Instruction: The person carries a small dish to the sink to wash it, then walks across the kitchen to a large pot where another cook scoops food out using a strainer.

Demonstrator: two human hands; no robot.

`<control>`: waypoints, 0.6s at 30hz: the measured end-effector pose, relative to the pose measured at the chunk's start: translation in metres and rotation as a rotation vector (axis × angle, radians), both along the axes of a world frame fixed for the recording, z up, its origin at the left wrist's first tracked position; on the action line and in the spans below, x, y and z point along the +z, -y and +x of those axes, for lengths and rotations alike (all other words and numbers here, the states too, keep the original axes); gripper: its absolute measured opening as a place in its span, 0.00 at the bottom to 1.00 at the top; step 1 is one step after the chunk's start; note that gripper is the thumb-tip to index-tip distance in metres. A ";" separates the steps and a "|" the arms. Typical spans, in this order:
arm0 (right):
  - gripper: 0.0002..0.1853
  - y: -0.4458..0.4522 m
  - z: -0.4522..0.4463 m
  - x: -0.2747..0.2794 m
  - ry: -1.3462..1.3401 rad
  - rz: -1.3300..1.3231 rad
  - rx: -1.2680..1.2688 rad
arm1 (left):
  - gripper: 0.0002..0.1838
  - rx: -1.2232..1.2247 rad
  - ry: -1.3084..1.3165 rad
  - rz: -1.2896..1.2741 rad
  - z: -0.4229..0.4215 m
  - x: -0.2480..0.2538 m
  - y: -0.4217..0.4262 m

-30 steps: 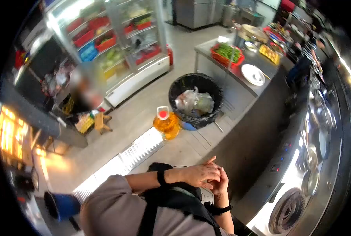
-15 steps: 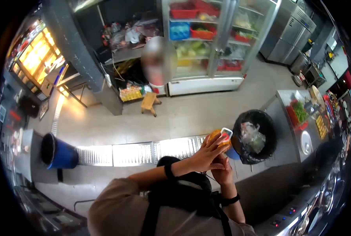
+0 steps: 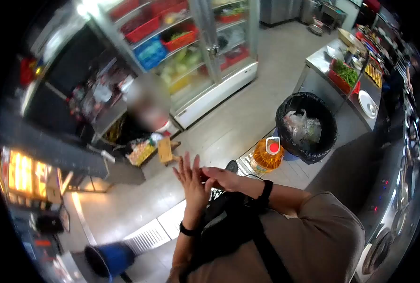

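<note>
- The left hand is raised in front of the body, its grip spread, fingers pointing away to the far side.
- The right hand comes in from the right and touches the left hand near its thumb. Its fingertips are partly hidden, so I cannot tell whether its grip is pinching something small.
- No thing shows clearly in either hand; what the hands are working on seems to be each other, above the floor, between the stool and the jug.
- As for progress, I judge the contact between the hands to be under way rather than finished, since they are together.
- Around them, some things look done: the jug stands upright on the floor, red cap on, close to the bin, and plastic bags lie inside that bin. Whether jug and bin touch, I cannot tell.
- Untouched by either hand: the stool on the far side, the jug to the right, and, further right, the table with its greens and plate.
</note>
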State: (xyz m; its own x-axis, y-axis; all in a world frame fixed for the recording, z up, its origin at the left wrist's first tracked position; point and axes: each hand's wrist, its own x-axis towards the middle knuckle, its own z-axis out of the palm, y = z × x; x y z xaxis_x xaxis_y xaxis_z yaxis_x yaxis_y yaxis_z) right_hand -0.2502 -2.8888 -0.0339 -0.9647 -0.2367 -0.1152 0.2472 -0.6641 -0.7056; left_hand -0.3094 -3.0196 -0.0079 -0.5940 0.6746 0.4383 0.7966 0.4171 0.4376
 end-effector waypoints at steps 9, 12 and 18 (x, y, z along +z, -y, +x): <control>0.22 -0.152 -0.157 -0.010 -0.129 0.044 -0.108 | 0.29 -0.244 0.392 -0.018 -0.171 0.006 -0.156; 0.25 -0.204 -0.199 -0.017 -0.179 0.281 -0.223 | 0.26 -0.305 0.400 0.055 -0.219 0.002 -0.216; 0.22 -0.303 -0.234 -0.021 -0.183 0.380 -0.516 | 0.27 -0.407 0.520 0.148 -0.266 -0.007 -0.337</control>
